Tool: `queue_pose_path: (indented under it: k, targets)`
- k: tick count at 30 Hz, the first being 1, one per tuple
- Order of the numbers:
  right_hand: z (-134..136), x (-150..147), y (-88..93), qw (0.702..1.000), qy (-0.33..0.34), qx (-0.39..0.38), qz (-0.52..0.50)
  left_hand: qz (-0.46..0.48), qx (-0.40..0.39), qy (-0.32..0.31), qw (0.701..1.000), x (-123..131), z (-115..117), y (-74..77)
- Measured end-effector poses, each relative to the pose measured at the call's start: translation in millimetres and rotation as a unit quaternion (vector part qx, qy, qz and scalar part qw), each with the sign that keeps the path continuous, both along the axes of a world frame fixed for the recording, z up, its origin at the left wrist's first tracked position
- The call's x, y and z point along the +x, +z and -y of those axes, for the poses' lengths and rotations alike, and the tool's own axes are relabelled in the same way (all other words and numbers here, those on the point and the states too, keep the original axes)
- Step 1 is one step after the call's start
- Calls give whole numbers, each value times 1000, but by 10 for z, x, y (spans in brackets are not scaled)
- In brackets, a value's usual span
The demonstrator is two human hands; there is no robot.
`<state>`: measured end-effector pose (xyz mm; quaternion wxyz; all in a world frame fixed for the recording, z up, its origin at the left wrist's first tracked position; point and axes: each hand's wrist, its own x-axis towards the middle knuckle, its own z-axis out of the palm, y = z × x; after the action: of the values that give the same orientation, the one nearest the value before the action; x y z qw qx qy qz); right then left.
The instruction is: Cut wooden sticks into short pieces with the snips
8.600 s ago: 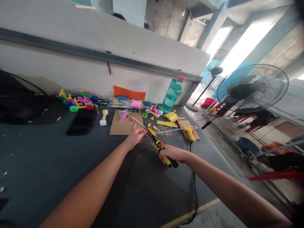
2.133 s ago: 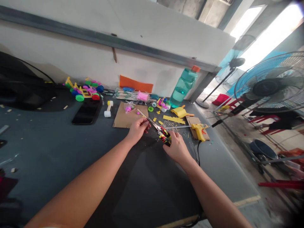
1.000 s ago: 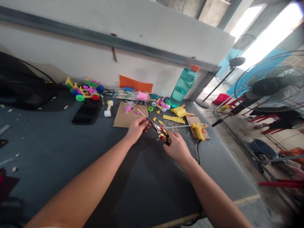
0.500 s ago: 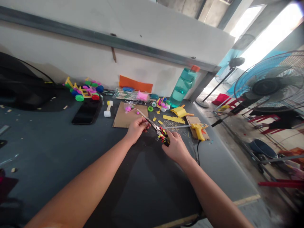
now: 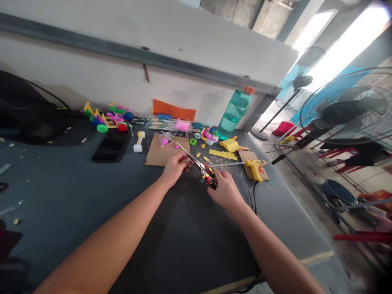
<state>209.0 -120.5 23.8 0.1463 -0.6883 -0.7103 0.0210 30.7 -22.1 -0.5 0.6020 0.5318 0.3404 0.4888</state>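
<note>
My right hand (image 5: 226, 188) is closed round the handles of scissors (image 5: 202, 166), which are black with red and yellow grips. Their blades point up and left, reaching my left hand (image 5: 175, 169). The fingers of that hand are pinched on a thin pale stick (image 5: 181, 147), whose free end sticks out over the cardboard piece (image 5: 154, 157). Whether the blades touch the stick is hard to make out. Just beyond lie a green ring (image 5: 192, 141) and yellow scraps (image 5: 206, 158).
A yellow glue gun (image 5: 255, 169) rests on cardboard at the right, its cord running toward me. Behind stand a teal water bottle (image 5: 232, 116) and bundled sticks (image 5: 162, 123). A phone (image 5: 110, 146) and colourful small toy pieces (image 5: 108, 118) lie left. A fan (image 5: 339, 112) stands beyond the table.
The view has shifted very slightly. Both hands, the scissors and the stick keep nearly the same position.
</note>
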Motion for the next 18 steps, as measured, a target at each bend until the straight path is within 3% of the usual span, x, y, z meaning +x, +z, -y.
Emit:
queue_pose_path:
  k: [12,18]
  targets:
    - [12,-14,30,1000,-8,-24,-19,3,-21,3,1000,5,-21,-34]
    - [-11,6,-2,1000,7,6,-2,1,-4,-1,1000,-2,-5,-9]
